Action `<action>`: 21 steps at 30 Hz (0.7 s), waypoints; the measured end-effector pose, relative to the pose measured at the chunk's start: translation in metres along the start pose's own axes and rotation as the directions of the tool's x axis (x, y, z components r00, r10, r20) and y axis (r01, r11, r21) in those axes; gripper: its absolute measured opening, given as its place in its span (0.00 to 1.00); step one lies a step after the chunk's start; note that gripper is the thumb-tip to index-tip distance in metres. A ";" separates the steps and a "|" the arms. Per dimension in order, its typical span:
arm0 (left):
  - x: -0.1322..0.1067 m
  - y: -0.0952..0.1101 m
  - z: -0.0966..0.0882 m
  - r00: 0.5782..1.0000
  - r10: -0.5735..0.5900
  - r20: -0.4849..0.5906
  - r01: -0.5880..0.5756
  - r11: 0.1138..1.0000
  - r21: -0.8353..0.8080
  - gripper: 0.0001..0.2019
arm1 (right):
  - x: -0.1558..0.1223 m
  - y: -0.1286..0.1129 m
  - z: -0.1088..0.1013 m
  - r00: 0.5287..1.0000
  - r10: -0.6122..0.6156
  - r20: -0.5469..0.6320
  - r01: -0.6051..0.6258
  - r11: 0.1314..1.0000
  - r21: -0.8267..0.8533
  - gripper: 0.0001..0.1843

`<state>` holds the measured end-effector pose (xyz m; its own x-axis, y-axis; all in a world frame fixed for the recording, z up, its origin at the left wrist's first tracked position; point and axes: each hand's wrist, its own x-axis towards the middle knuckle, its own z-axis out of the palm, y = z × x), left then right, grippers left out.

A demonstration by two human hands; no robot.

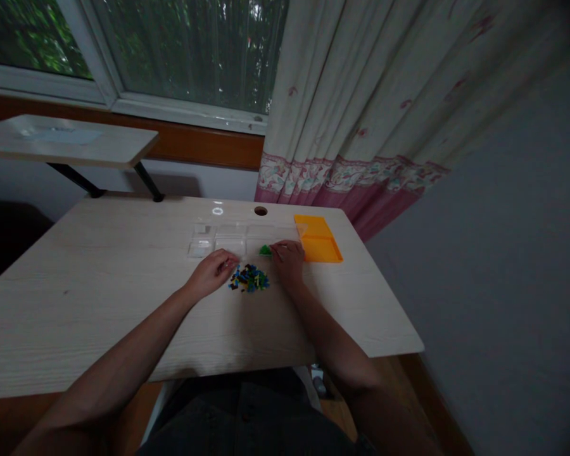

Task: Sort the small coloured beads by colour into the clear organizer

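A small pile of mixed blue, green, yellow and dark building-brick pieces (249,278) lies on the table between my hands. Behind it stands a clear plastic box with compartments (230,244). My left hand (213,272) rests at the pile's left edge, fingers curled together; what they hold, if anything, is too small to make out. Over the box's right part, my right hand (289,261) has its fingertips pinched together beside a cluster of green pieces (265,250) in a compartment. Whether a piece sits in that pinch cannot be seen.
An orange tray (319,239) lies right of the clear box, close to my right hand. The pale wooden table (123,266) has a round cable hole (261,211) near its back edge. A raised shelf (76,142) stands at the back left; a curtain (342,114) hangs behind.
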<state>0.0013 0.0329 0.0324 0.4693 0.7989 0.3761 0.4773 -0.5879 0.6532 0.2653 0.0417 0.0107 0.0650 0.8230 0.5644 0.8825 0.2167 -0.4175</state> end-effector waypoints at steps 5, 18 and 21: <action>-0.001 0.005 -0.008 0.964 0.190 0.186 -0.193 0.981 -0.003 0.08 | -0.001 0.001 0.001 0.999 -0.025 -0.026 0.026 0.998 0.052 0.12; -0.002 0.004 -0.014 0.921 0.251 0.298 -0.298 0.947 0.122 0.07 | -0.006 -0.001 -0.002 0.997 -0.067 -0.023 0.069 0.992 0.101 0.12; -0.002 0.004 -0.014 0.919 0.240 0.312 -0.300 0.941 0.159 0.07 | -0.007 -0.001 0.000 0.998 -0.060 -0.015 0.061 0.992 0.108 0.12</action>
<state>-0.0079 0.0307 0.0441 0.7779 0.5536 0.2973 0.4265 -0.8126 0.3972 0.2645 0.0358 0.0075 0.0190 0.8003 0.5993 0.8291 0.3224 -0.4568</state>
